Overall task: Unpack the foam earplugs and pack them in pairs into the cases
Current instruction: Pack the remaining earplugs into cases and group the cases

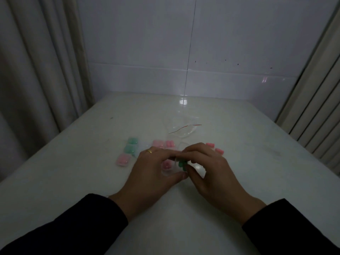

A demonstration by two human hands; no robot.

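We judge ourselves partway through. Our left hand and right hand pinch a small clear plastic case with green foam earplugs between their fingertips, above the white table. Filled green and pink cases lie left — loose pink foam earplugs remain.

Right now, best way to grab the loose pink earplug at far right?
Pinch the pink earplug across its short width, coming from above. It lies flat on the table, beside another, with its right side open; the right hand sits just left of it.
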